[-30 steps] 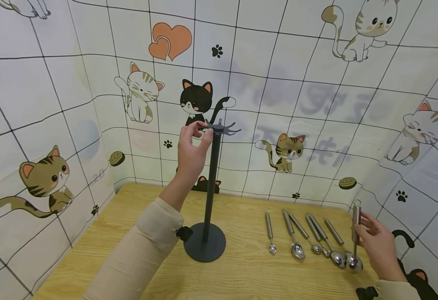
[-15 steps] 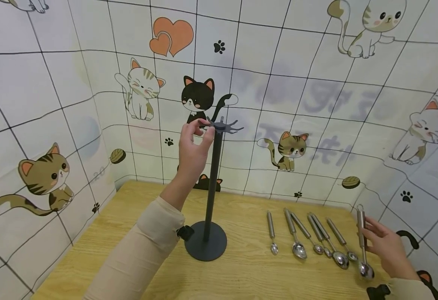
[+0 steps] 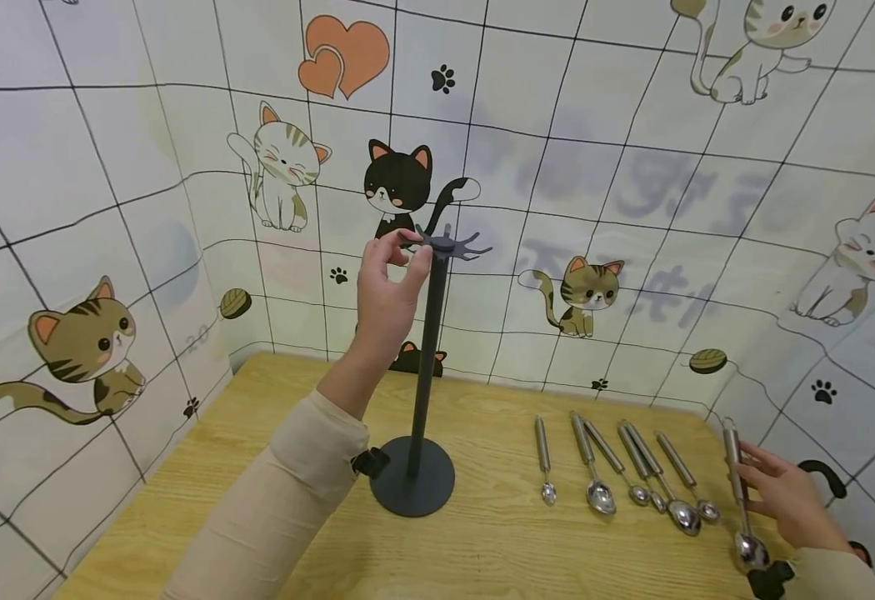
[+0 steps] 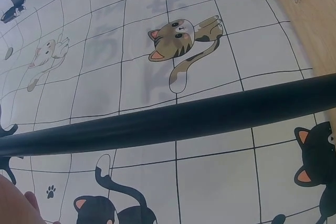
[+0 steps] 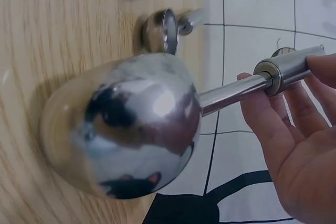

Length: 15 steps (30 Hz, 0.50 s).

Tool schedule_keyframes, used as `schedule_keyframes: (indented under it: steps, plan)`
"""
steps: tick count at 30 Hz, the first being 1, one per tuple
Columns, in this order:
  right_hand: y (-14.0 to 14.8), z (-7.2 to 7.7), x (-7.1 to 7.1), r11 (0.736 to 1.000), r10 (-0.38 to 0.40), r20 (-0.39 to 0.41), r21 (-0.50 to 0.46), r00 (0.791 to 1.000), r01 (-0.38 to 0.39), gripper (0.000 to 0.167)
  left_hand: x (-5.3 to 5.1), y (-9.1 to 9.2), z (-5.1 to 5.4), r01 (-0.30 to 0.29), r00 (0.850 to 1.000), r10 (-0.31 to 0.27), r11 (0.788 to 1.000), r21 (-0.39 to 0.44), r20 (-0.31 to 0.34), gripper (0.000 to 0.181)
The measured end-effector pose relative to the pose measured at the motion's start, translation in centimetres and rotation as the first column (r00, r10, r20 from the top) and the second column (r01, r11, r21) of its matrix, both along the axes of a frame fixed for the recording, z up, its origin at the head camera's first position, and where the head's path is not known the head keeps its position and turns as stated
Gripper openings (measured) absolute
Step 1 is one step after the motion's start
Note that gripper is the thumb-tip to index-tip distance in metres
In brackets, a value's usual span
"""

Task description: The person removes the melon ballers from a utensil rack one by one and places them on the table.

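Note:
My left hand [image 3: 390,279] is raised at the top of a dark grey stand [image 3: 426,350], thumb and fingertips pinching the edge of its hooked crown [image 3: 452,247]. In the left wrist view the dark pole [image 4: 210,114] crosses the picture, with only a bit of the hand at the lower left corner. At the table's right side, my right hand [image 3: 790,496] holds the handle of a steel measuring spoon [image 3: 735,458] between thumb and fingers. That spoon's rounded bowl [image 5: 131,124] fills much of the right wrist view, its back showing, low over the wood.
Several more measuring spoons lie in a row on the wooden table [image 3: 497,550], among them one [image 3: 543,458] nearest the stand and one [image 3: 685,471] nearest my right hand. A cat-patterned cloth wall [image 3: 632,167] encloses the back and sides.
My right hand has moved right and closer to me with the measuring spoon, whose bowl is now apart from the others. The left hand keeps its hold on the stand's crown.

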State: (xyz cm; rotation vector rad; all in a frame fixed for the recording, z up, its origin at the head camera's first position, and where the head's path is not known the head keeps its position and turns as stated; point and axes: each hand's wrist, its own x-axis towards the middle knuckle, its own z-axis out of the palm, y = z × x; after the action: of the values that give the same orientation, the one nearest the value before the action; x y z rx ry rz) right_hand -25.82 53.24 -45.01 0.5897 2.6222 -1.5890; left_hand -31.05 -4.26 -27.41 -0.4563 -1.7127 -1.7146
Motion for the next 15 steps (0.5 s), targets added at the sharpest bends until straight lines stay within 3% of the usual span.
schedule_keyframes:
  steps: [4, 10, 15]
  plan:
    - [1.3, -0.2, -0.3, 0.999, 0.044, 0.028, -0.02, 0.999, -0.043, 0.076, 0.2, 0.0, 0.2, -0.002, 1.0, 0.002, 1.0, 0.001, -0.003, 0.03]
    - [3.3, -0.6, -0.6, 0.993, 0.112, 0.105, 0.025, 0.988, -0.115, 0.077, 0.4, 0.3, 0.7, 0.017, 1.0, -0.017, 1.0, -0.001, 0.004, 0.03]
    - [4.0, -0.4, -1.0, 0.99, 0.135, 0.112, 0.009, 0.984, -0.137, 0.076, 0.4, 0.5, 1.0, 0.026, 1.0, -0.026, 1.0, 0.008, -0.01, 0.029]
